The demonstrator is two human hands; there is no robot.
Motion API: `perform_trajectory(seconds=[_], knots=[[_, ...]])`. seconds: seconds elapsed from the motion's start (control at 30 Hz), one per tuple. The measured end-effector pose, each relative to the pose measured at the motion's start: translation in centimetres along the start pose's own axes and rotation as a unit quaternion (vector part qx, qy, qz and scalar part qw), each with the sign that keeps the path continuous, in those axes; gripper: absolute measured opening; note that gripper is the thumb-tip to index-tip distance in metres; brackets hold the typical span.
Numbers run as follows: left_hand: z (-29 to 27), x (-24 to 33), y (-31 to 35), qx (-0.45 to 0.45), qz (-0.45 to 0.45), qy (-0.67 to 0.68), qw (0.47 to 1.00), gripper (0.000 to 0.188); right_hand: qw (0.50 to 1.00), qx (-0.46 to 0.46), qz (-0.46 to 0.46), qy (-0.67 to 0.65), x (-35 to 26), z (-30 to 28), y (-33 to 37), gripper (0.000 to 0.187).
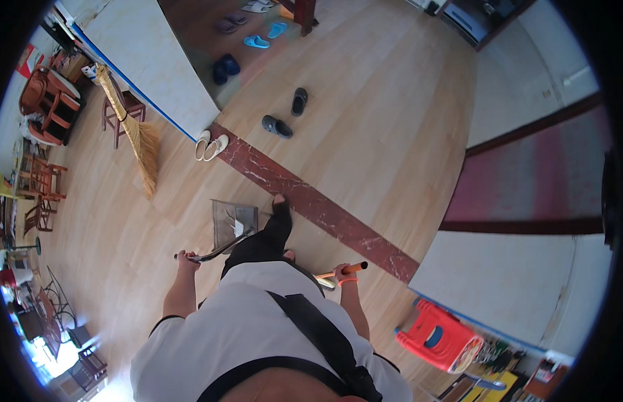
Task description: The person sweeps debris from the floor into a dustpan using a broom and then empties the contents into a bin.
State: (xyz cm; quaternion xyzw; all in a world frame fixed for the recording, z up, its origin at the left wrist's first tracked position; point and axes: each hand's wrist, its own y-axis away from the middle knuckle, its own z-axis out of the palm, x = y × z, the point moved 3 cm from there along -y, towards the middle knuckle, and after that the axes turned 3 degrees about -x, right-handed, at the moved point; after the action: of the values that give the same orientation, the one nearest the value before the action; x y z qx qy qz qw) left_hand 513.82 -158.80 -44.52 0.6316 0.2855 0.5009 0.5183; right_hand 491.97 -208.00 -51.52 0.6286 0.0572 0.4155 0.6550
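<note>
My left hand [187, 258] grips the long handle of a metal dustpan [228, 220] that rests on the wooden floor just ahead of my feet. Something pale lies inside the pan. My right hand [343, 273], with an orange band at the wrist, is closed on an orange-tipped stick [345, 270] that runs back toward my body; its lower end is hidden behind my torso. My dark-trousered leg and foot [279, 213] step forward beside the dustpan, near a red marble strip [311, 201] in the floor.
A straw broom [138, 137] leans against a white wall corner [157, 60] by a wooden stool. Pale slippers [211, 145], dark sandals [278, 126] and other shoes lie ahead. A red plastic stool [437, 336] sits at right; wooden chairs stand left.
</note>
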Motion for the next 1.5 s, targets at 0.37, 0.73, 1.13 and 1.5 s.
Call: perform_trajectory(seconds=[0.37, 0.73, 1.13, 1.5], knots=[[23.3, -9.7, 0.9, 0.064, 0.03, 0.0, 0.998, 0.022, 0.974, -0.026, 0.109, 0.196, 6.1, 26.7, -0.6, 0.016], [29.3, -17.0, 3.8, 0.096, 0.03, 0.159, 0.982, 0.026, 0.765, 0.115, -0.052, 0.631, 12.9, 57.7, -9.4, 0.017], [35.0, -31.1, 11.7, 0.172, 0.016, 0.373, 0.912, 0.028, 0.45, 0.046, 0.108, 0.885, 31.3, 80.6, -19.4, 0.014], [42.0, -36.6, 12.2, 0.262, -0.059, 0.437, 0.858, 0.03, 0.236, 0.093, 0.399, 0.881, 48.7, 75.1, -28.6, 0.015]])
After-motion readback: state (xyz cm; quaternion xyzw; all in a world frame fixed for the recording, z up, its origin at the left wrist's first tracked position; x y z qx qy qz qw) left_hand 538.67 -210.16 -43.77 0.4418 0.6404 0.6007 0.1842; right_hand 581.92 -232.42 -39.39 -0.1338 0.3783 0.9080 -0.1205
